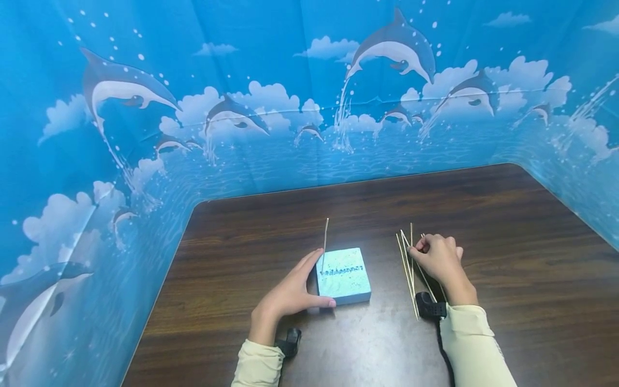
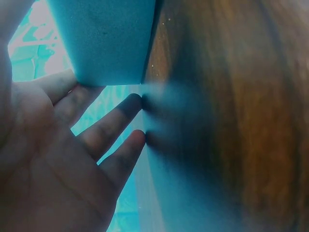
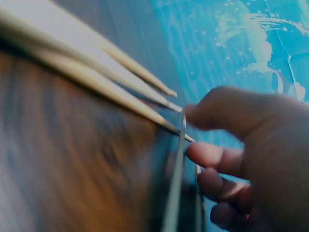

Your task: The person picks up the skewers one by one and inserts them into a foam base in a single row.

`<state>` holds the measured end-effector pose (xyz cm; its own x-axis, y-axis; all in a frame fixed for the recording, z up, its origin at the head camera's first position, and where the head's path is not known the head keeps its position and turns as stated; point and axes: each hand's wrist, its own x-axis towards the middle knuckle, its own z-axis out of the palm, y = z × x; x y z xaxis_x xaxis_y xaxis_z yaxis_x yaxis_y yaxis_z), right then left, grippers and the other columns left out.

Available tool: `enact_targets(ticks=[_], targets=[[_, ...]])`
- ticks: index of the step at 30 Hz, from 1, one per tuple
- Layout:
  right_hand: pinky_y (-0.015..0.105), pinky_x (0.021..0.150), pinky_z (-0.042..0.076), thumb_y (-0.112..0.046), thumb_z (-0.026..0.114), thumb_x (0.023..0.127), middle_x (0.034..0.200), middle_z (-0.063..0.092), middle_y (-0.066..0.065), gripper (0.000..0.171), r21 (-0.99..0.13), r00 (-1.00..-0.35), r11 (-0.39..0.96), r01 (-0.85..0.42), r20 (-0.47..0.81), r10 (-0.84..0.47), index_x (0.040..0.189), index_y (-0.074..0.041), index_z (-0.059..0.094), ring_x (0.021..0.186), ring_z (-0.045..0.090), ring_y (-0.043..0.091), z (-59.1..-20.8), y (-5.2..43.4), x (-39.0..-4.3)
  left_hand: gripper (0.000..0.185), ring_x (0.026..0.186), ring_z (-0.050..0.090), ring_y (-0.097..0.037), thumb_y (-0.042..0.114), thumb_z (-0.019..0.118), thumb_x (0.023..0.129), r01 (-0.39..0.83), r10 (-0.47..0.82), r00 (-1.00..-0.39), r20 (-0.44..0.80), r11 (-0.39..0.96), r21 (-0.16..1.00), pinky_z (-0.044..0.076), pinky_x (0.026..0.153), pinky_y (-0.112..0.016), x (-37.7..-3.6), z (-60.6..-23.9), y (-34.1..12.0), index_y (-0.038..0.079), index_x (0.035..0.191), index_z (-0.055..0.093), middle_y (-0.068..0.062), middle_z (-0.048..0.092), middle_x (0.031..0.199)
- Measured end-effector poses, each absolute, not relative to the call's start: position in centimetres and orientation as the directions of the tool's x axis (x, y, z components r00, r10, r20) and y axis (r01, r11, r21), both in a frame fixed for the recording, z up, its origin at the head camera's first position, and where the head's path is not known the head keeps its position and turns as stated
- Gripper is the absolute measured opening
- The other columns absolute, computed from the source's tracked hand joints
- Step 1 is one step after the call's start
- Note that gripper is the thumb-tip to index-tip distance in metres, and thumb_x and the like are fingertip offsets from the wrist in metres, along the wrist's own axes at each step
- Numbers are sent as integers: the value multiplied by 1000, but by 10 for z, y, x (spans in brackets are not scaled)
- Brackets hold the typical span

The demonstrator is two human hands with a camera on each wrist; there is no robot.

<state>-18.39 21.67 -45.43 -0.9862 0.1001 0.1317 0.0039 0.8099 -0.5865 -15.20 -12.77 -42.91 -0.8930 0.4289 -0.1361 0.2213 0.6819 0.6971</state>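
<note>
Several thin sticks [image 1: 408, 276] lie loosely fanned on the table [image 1: 193, 301], beneath and just left of the right hand [image 1: 440, 260], long axes running mostly away from the person and well apart from the left hand [image 1: 290, 293]. The right fingers bend over them (whether they pinch one, I cannot tell), while the left thumb and fingers spread to grip the blue block [image 1: 348, 282]. The thin sticks look straight, pale and slender.

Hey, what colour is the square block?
The block is light blue with darker blue markings; clearest in the head view.
</note>
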Motion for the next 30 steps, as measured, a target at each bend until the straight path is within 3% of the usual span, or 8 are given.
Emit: enact_targets(ticks=[18, 22, 26, 30], targets=[[56, 80, 26, -23, 65, 86, 75, 56, 7, 19, -614, -979, 789, 9, 155, 132, 75, -8, 63, 87, 48, 33, -460, 213, -188, 116, 151, 19, -27, 51, 86, 70, 206, 420, -896, -143, 679, 704, 26, 117, -55, -149, -430, -132, 22, 160, 18, -5, 18, 166], [51, 78, 30, -21, 63, 88, 69, 58, 4, 19, -636, -974, 772, -9, 179, 136, 75, -7, 63, 75, 51, 27, -452, 211, -187, 116, 151, 19, -27, 50, 86, 70, 210, 424, -895, -142, 679, 703, 26, 118, -55, -149, -429, -130, 22, 160, 19, -5, 18, 165], [35, 62, 38, -19, 61, 92, 63, 57, 2, 19, -662, -970, 748, -40, 205, 130, 80, -4, 63, 59, 47, 18, -438, 209, -184, 116, 151, 19, -27, 48, 87, 70, 218, 432, -891, -138, 674, 706, 26, 118, -54, -150, -427, -128, 22, 160, 19, -5, 18, 166], [28, 49, 34, -18, 60, 94, 65, 58, 4, 20, -679, -962, 731, -65, 239, 136, 83, -2, 63, 54, 43, 15, -422, 206, -181, 116, 150, 19, -27, 48, 87, 70, 239, 444, -887, -124, 672, 701, 25, 118, -53, -152, -427, -128, 21, 160, 19, -5, 18, 165]])
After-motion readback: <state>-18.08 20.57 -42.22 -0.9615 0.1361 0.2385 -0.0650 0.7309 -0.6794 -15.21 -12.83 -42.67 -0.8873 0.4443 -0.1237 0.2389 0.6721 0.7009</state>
